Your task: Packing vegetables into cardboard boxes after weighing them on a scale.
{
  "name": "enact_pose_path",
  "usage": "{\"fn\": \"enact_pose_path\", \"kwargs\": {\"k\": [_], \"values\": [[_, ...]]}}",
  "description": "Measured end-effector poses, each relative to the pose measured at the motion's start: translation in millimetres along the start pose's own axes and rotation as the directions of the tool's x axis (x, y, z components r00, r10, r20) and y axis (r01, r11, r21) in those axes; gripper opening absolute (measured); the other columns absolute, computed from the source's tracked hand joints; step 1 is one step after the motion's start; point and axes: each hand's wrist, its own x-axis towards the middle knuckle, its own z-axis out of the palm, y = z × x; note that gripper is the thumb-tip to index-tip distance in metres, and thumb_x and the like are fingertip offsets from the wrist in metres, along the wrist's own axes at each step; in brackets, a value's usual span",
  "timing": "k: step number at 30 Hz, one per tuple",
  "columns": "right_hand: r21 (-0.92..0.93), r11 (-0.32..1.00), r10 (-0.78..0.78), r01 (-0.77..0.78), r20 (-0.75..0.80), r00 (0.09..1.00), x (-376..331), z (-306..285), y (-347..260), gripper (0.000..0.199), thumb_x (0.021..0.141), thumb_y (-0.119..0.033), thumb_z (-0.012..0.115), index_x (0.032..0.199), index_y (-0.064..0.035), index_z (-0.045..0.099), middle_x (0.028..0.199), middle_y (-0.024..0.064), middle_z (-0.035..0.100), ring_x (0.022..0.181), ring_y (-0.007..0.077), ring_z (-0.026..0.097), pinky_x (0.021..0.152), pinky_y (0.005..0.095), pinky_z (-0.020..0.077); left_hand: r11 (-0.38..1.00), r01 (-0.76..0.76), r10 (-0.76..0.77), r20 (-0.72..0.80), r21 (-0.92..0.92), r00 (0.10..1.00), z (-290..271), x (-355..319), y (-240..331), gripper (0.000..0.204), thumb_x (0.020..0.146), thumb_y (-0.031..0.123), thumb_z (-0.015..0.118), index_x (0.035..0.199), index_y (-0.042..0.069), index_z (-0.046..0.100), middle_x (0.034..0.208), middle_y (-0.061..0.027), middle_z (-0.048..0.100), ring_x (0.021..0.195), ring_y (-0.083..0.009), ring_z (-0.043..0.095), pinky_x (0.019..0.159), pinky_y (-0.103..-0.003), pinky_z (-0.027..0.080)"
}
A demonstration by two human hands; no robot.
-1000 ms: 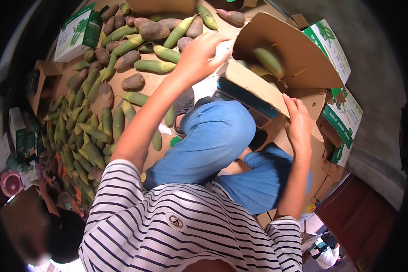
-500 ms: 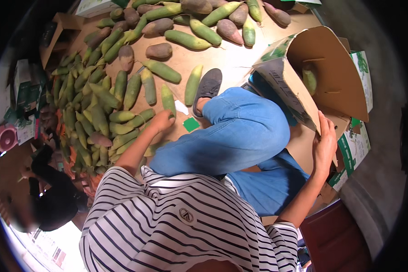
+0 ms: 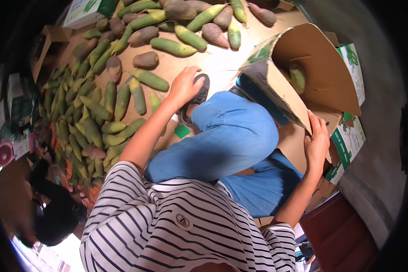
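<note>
My left hand (image 3: 185, 87) is stretched out beside my dark shoe (image 3: 201, 93), thumb and fingers apart. It covers the spot where a long green radish lay; none of that radish shows clearly. Another green radish (image 3: 155, 101) stands out just left of my wrist. On the right, my right hand (image 3: 317, 139) grips the near edge of an open cardboard box (image 3: 333, 68), fingers bent over the board. The box is tilted, and one pale green radish (image 3: 297, 79) shows inside it.
A large heap of green radishes (image 3: 93, 129) spreads to the left, with more green radishes (image 3: 173, 46) and purplish ones (image 3: 215, 35) at the far side. A green square (image 3: 182, 131) lies by my leg. Printed cartons (image 3: 349, 140) stand right. Another person (image 3: 54, 206) is at lower left.
My left hand has moved up and right, from a radish by the heap to beside my shoe. My right hand keeps its hold on the box. The whole view has shifted slightly.
</note>
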Motion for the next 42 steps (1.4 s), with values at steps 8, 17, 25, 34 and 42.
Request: {"fn": "enact_pose_path", "kwargs": {"k": [8,17,25,34,42], "values": [[-0.041,0.999,0.012,-0.011,0.012,1.0,4,5,-5,0.056,0.072,0.01,0.054,0.124,-0.0118,0.056,0.111,0.0108,0.058,0.101,0.0301,0.057,0.087,0.039,0.0459,0.737,0.66,-0.676,0.164,0.146,0.719,53,-81,-156,0.051,0.073,0.034,0.072,0.104,-0.005,0.058,0.102,-0.0239,0.063,0.096,-0.0355,0.061,0.084,-0.041,0.048],[-0.008,1.0,-0.015,0.015,-0.005,1.0,3,2,-7,0.061,0.064,0.014,0.052,0.12,-0.0082,0.058,0.109,0.0123,0.058,0.101,0.0313,0.056,0.087,0.0382,0.0452,0.656,0.755,-0.733,0.237,0.0,0.637,83,-74,-163,0.065,0.067,0.046,0.076,0.102,-0.008,0.061,0.098,-0.0241,0.065,0.09,-0.0298,0.066,0.077,-0.037,0.051],[-0.025,1.0,0.005,-0.005,0.005,1.0,6,0,-3,0.061,0.061,0.01,0.06,0.12,-0.0083,0.057,0.109,0.0112,0.059,0.102,0.0301,0.056,0.088,0.038,0.0459,0.496,0.517,-0.475,0.28,-0.698,0.834,-9,-43,-47,0.038,0.082,0.023,0.07,0.11,0.0,0.059,0.097,-0.0061,0.062,0.089,-0.0125,0.059,0.077,-0.027,0.048],[-0.047,0.998,-0.041,0.04,-0.022,0.999,2,7,4,0.058,0.064,0.006,0.062,0.12,-0.0096,0.058,0.109,0.0112,0.059,0.099,0.0292,0.057,0.085,0.0385,0.0477,0.639,-0.494,0.51,-0.156,-0.59,0.846,-60,78,216,0.058,0.072,0.015,0.072,0.126,0.006,0.05,0.11,-0.0108,0.057,0.108,-0.0213,0.056,0.092,-0.033,0.044],[-0.052,0.997,-0.061,0.057,-0.068,0.996,-4,11,10,0.055,0.066,0.004,0.061,0.118,-0.0111,0.059,0.104,0.0106,0.06,0.096,0.0291,0.058,0.083,0.0387,0.0484,0.641,-0.748,0.759,-0.005,-0.172,0.652,3,105,236,0.047,0.078,0.024,0.069,0.119,0.005,0.054,0.107,-0.0138,0.058,0.101,-0.0306,0.056,0.086,-0.039,0.046]]}}
